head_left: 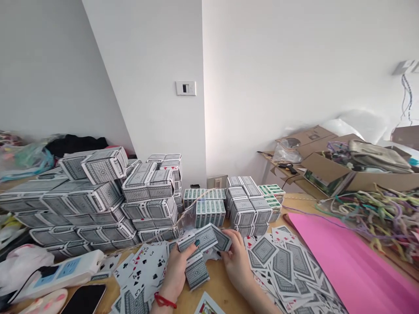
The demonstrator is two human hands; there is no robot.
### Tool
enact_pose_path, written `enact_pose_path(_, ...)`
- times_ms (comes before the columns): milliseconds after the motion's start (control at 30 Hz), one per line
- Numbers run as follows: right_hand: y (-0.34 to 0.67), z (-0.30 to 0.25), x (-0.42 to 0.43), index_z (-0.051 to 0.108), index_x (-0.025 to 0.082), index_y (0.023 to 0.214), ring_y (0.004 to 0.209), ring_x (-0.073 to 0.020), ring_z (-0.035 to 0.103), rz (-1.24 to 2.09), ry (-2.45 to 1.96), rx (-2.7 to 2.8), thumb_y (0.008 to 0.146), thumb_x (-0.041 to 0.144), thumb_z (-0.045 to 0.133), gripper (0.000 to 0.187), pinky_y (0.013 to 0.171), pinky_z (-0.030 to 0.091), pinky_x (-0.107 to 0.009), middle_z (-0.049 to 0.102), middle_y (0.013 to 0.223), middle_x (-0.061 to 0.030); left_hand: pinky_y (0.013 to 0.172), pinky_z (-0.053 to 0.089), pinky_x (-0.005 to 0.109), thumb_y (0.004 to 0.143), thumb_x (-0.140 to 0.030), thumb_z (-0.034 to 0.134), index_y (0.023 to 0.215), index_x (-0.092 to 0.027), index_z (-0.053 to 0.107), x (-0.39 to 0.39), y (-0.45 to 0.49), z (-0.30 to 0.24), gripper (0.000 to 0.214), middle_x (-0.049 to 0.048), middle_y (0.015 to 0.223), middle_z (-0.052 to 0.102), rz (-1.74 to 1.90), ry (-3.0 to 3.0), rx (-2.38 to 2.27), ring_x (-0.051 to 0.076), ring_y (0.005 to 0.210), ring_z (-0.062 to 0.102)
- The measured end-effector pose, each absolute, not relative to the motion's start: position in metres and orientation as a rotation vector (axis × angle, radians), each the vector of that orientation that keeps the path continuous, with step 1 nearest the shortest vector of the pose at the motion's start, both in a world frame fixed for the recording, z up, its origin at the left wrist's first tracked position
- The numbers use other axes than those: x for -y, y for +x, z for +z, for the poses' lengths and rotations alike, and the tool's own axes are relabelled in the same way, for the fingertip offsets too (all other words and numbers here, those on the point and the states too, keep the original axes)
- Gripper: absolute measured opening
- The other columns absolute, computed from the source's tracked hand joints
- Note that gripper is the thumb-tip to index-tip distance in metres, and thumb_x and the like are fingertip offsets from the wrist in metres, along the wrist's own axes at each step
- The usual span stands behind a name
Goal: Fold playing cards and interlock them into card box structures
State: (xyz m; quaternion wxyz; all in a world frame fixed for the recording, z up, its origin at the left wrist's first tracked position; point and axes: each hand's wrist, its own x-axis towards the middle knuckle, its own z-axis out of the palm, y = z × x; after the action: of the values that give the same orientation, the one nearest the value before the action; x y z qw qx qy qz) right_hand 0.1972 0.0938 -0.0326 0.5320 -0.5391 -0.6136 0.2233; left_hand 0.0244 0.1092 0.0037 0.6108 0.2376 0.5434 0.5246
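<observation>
2 bare hands over a wood table [218, 278]. Left hand [175, 268], red band [166, 301] at wrist: grasping a block [197, 271] of cards, thumb pressed on the upper part. Right hand [237, 261]: pinching a card [222, 239], patterned back showing, at the block's upper right end; cannot tell whether the 2 are joined. Both pieces sit between the hands, low centre, in front of green-and-white packs [210, 212]. 1 face card [207, 306] on the table below them, cut off by the frame edge. Loose cards both sides: left heap [149, 261] with many faces up, right heap [283, 264] mostly backs up. Beyond the left heap, stacks [101, 165] of similar blocks. Phone [84, 300] near left, beside a power strip [70, 270]. Pink sheet [353, 261] right of the right heap.
</observation>
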Motion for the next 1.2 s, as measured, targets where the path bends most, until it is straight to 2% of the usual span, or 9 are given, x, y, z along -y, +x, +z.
enact_pose_path(167,0.195,-0.036,-0.095,0.054,0.02,0.084,0.059,-0.0169,0.052,0.565,-1.393,1.395,0.075,0.025,0.049,0.011,0.053,0.043,-0.026,0.057,0.069,-0.0019,0.071,0.051,0.034,0.058,-0.018,0.073,0.094,-0.016,0.062,-0.114,0.029,0.001,0.038,0.0096,0.091,0.071,1.234,0.605,-1.246,0.026,0.084,0.066)
enact_pose_path(300,0.198,-0.04,-0.1,0.045,0.021,0.066,0.047,-0.0137,0.043,0.608,-1.44,1.273,0.079,0.043,0.047,0.025,0.048,0.035,-0.023,0.044,0.051,0.004,0.072,0.05,0.033,0.058,-0.018,0.073,0.097,-0.016,0.062,-0.117,0.03,-0.009,0.041,0.0091,0.09,0.071,1.252,0.591,-1.217,0.025,0.083,0.066)
enact_pose_path(400,0.2,-0.038,-0.099,0.046,0.021,0.075,0.041,-0.0127,0.038,0.714,-1.379,1.195,0.081,0.049,0.042,0.029,0.043,0.03,-0.022,0.041,0.046,0.0061,0.074,0.05,0.032,0.058,-0.016,0.073,0.099,-0.016,0.061,-0.118,0.03,-0.01,0.043,0.0086,0.091,0.071,1.264,0.582,-1.18,0.024,0.083,0.066)
enact_pose_path(533,0.205,-0.033,-0.091,0.054,0.019,0.078,0.036,-0.0092,0.024,0.642,-1.394,1.181,0.08,0.048,0.048,0.029,0.039,0.019,-0.021,0.026,0.04,0.0101,0.074,0.05,0.033,0.058,-0.015,0.072,0.099,-0.016,0.061,-0.116,0.029,-0.005,0.043,0.0072,0.087,0.071,1.274,0.542,-1.142,0.021,0.075,0.067)
enact_pose_path(667,0.21,-0.033,-0.086,0.066,0.017,0.08,0.039,-0.0109,0.034,0.548,-1.4,1.144,0.076,0.047,0.053,0.033,0.04,0.027,-0.022,0.039,0.041,0.005,0.072,0.051,0.034,0.058,-0.013,0.072,0.097,-0.015,0.062,-0.115,0.03,-0.002,0.041,0.0064,0.077,0.072,1.291,0.503,-1.155,0.021,0.068,0.067)
enact_pose_path(833,0.21,-0.035,-0.085,0.068,0.018,0.081,0.036,-0.0124,0.044,0.548,-1.325,1.149,0.076,0.044,0.056,0.029,0.039,0.037,-0.023,0.049,0.038,0.0037,0.069,0.051,0.034,0.058,-0.012,0.071,0.098,-0.014,0.061,-0.115,0.032,0.001,0.042,0.0072,0.08,0.072,1.318,0.497,-1.097,0.025,0.076,0.067)
enact_pose_path(967,0.21,-0.029,-0.081,0.064,0.018,0.087,0.056,-0.0186,0.062,0.728,-1.16,1.169,0.082,0.044,0.049,0.03,0.054,0.05,-0.028,0.067,0.063,-0.0044,0.067,0.051,0.033,0.059,-0.013,0.071,0.098,-0.015,0.061,-0.113,0.031,0.004,0.04,0.0081,0.08,0.072,1.301,0.487,-1.131,0.025,0.077,0.067)
enact_pose_path(1100,0.21,-0.022,-0.077,0.061,0.018,0.072,0.062,-0.0195,0.062,0.707,-1.179,1.166,0.082,0.044,0.05,0.03,0.06,0.05,-0.03,0.066,0.066,-0.0057,0.072,0.051,0.033,0.06,-0.013,0.072,0.097,-0.015,0.061,-0.111,0.03,0.002,0.038,0.0074,0.082,0.071,1.315,0.507,-1.129,0.022,0.075,0.067)
enact_pose_path(1200,0.205,-0.02,-0.077,0.056,0.019,0.081,0.057,-0.0179,0.062,0.745,-1.155,1.096,0.077,0.041,0.059,0.023,0.057,0.05,-0.029,0.061,0.059,-0.0008,0.072,0.051,0.033,0.062,-0.015,0.071,0.098,-0.015,0.06,-0.112,0.029,-0.002,0.038,0.0066,0.08,0.071,1.331,0.505,-1.092,0.022,0.075,0.067)
